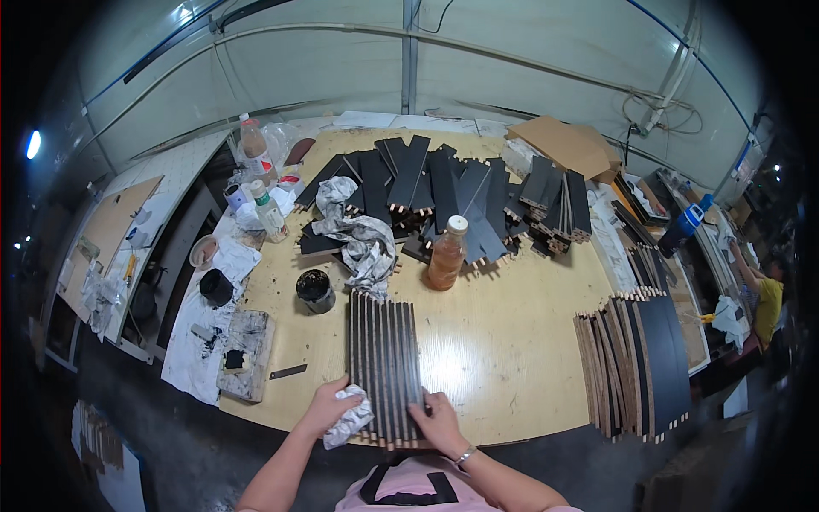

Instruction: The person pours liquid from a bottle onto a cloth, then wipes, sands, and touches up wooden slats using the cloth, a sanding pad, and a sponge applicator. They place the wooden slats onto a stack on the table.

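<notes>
Slat pack: a row of dark slats (pixel 384 369) stood on edge, side by side, on the worktop (pixel 503 341), at 12 o'clock from your body.
Left hand: your left hand (pixel 327 408) was closed round a crumpled grey rag (pixel 351 420), pressed to the pack's near left corner.
Right hand: your right hand (pixel 438 420) lay flat, fingers spread, on the near ends, gripping nothing.
Handling: likely stiff, light singly, prone to toppling; steady both flanks.
Nearby: black pot (pixel 315 290) at 11 o'clock; amber bottle (pixel 447 253) at 1 o'clock.
</notes>
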Motion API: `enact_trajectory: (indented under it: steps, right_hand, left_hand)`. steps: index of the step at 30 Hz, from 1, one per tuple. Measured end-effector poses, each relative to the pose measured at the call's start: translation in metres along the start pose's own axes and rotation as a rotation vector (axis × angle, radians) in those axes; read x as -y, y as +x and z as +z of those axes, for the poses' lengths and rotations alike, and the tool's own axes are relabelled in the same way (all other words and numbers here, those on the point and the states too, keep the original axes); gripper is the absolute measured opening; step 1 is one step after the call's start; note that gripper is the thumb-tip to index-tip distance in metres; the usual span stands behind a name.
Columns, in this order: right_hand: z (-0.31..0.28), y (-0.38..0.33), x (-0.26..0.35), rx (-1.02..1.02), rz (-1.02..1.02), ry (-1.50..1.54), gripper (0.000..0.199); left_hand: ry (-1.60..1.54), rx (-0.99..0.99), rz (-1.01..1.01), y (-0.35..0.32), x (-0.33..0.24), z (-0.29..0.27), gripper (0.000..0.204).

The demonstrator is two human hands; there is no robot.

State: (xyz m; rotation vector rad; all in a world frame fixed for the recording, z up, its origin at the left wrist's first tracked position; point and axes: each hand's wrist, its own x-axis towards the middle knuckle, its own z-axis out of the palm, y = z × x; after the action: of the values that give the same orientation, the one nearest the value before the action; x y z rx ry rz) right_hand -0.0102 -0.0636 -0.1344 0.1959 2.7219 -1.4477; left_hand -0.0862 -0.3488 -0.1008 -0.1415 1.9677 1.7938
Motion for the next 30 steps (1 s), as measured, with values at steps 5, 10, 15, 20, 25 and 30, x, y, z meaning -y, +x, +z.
enact_trajectory:
  steps: [5, 10, 15, 20, 25, 30]
  right_hand:
    - [-0.057, 0.000, -0.047, -0.103, 0.103, 0.068, 0.050]
    - [-0.104, 0.001, -0.119, -0.127, 0.157, 0.307, 0.049]
    - [-0.177, -0.003, -0.126, -0.118, 0.387, 0.377, 0.024]
    - [-0.237, -0.047, -0.110, 0.007, 0.366, 1.265, 0.045]
    - [-0.234, -0.076, -0.084, 0.017, 0.329, 1.551, 0.055]
    - [-0.256, -0.112, -0.094, 0.266, 0.284, 1.432, 0.060]
  left_hand:
    - [0.433, 0.071, 0.204, 0.023, 0.007, 0.054, 0.064]
    - [0.318, 0.147, 0.196, 0.052, 0.000, 0.106, 0.071]
    - [0.146, 0.208, 0.068, 0.065, -0.033, 0.106, 0.049]
    - [-0.296, 0.074, 0.156, 0.003, -0.144, 0.161, 0.033]
    - [0.496, 0.203, 0.897, -0.041, -0.126, 0.316, 0.050]
    - [0.837, -0.028, 1.211, 0.031, -0.120, 0.371, 0.037]
